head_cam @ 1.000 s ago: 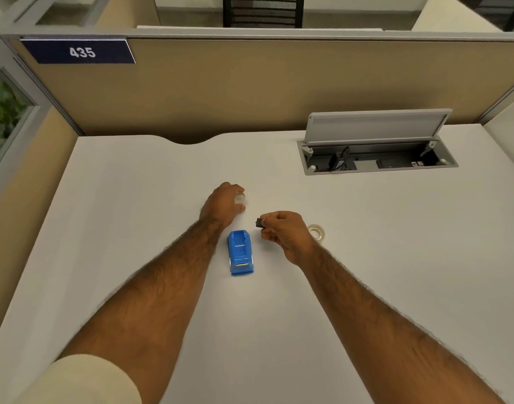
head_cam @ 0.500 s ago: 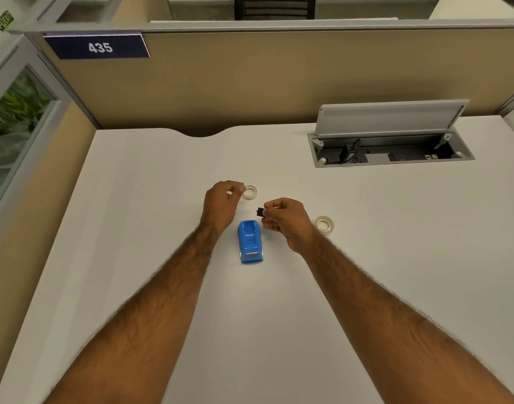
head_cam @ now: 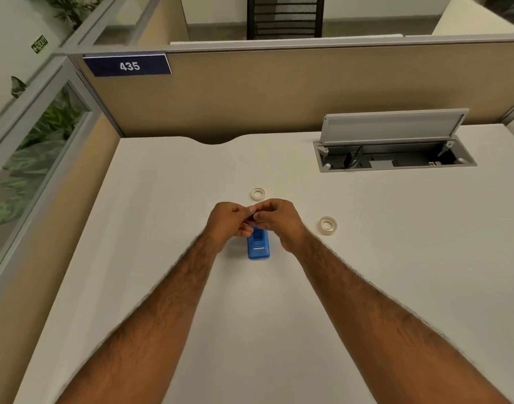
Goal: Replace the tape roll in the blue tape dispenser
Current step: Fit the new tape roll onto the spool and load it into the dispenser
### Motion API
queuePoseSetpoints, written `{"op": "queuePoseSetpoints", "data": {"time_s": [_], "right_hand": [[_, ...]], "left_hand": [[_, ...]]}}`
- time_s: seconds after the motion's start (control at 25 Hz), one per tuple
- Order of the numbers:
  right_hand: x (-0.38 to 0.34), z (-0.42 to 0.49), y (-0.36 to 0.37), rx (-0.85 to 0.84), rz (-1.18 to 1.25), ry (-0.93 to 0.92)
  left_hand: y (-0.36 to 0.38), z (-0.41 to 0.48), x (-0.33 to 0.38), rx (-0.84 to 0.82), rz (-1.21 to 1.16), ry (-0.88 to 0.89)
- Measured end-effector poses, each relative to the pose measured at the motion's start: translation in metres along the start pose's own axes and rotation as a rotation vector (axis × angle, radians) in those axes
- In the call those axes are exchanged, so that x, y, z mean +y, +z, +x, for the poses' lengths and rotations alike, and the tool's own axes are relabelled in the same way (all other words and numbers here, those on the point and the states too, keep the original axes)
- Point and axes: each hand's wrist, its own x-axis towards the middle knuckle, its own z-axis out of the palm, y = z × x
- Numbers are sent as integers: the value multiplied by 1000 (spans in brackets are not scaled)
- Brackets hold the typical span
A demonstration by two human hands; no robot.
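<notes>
The blue tape dispenser (head_cam: 259,247) lies flat on the white desk (head_cam: 162,199), its far end hidden under my hands. My left hand (head_cam: 228,221) and my right hand (head_cam: 279,220) meet just above that end, fingertips pinched together on a small black hub (head_cam: 251,218) that is mostly covered. One small whitish tape ring (head_cam: 258,194) lies on the desk just beyond my hands. A second clear tape roll (head_cam: 328,225) lies to the right of my right hand. Neither roll is touched.
An open cable box (head_cam: 395,167) with its grey lid (head_cam: 392,126) raised is set into the desk at the back right. A tan partition (head_cam: 279,91) closes the far edge, and a glass panel (head_cam: 31,158) the left side.
My left hand let go of the whitish ring and came back to join my right hand on the black hub over the dispenser. The camera view shifted, and the ring now lies uncovered.
</notes>
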Motion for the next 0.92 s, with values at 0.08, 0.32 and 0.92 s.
{"op": "queuePoseSetpoints", "data": {"time_s": [0.08,0.32,0.92], "right_hand": [[0,-1,1,16,-85,1],[8,5,-53,324,-539,-157],[44,0,-86,404,-1022,77]], "left_hand": [[-1,0,-2,-21,-63,-6],[-2,2,-5,69,-186,13],[-7,-2,-9,49,-174,33]]}}
